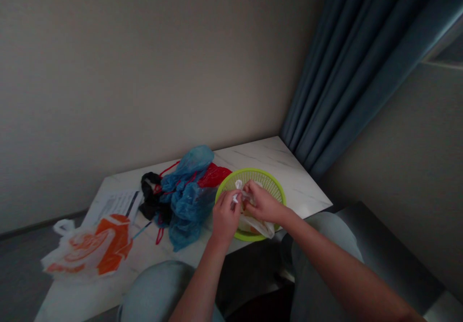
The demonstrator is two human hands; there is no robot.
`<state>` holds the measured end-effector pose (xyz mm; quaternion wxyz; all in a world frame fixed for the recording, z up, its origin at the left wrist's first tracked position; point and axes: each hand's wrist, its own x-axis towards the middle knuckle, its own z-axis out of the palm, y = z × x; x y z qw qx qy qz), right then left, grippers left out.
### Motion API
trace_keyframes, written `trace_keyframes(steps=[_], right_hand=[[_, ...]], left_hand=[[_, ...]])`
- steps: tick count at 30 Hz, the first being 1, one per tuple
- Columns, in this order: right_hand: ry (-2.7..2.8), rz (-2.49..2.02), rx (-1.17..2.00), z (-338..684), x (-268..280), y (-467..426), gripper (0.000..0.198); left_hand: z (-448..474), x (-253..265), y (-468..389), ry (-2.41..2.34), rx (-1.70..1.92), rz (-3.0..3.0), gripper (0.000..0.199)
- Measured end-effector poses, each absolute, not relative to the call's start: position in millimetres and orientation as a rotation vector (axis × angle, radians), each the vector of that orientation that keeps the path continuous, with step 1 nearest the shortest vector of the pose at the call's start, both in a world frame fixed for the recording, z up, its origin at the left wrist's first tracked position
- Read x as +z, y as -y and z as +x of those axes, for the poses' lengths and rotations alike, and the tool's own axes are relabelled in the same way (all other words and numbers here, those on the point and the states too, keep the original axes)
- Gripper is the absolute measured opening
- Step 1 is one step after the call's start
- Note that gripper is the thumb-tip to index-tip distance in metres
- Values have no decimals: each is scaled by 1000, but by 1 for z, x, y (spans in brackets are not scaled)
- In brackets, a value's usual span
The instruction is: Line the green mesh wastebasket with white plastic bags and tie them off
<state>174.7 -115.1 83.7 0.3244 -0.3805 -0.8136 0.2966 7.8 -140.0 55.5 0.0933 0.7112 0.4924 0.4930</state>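
Observation:
Both hands work at a whitish plastic bag (264, 227) over a lime-green plastic basket (273, 180) with mesh sides. My left hand (225, 214) is closed, with a white twisted end of the bag showing between its fingers. My right hand (261, 200) pinches another part of the same bag, just right of the left hand. The bag's lower part hangs over the basket's near rim. Something orange-yellow shows faintly through or beside the bag; I cannot make out what it is.
Left of the basket lie crumpled blue plastic bags (191, 206), a red bag (214, 175) and a black bag (149, 187). A white-and-orange bag (97, 247) and a printed sheet (108, 207) lie on the left of the marble-patterned table (249, 151). A blue curtain (347, 66) hangs at right.

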Motion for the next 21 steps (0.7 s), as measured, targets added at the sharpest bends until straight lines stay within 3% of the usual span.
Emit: trace_keyframes(steps=[12,21], right_hand=[[2368,-968,429,179,80,103,16],[2305,-911,353,184,82,102,28]], left_hand=[[1,53,133,-1629,1364,2207,21],[5,54,128,-1624,1196,2179,22]])
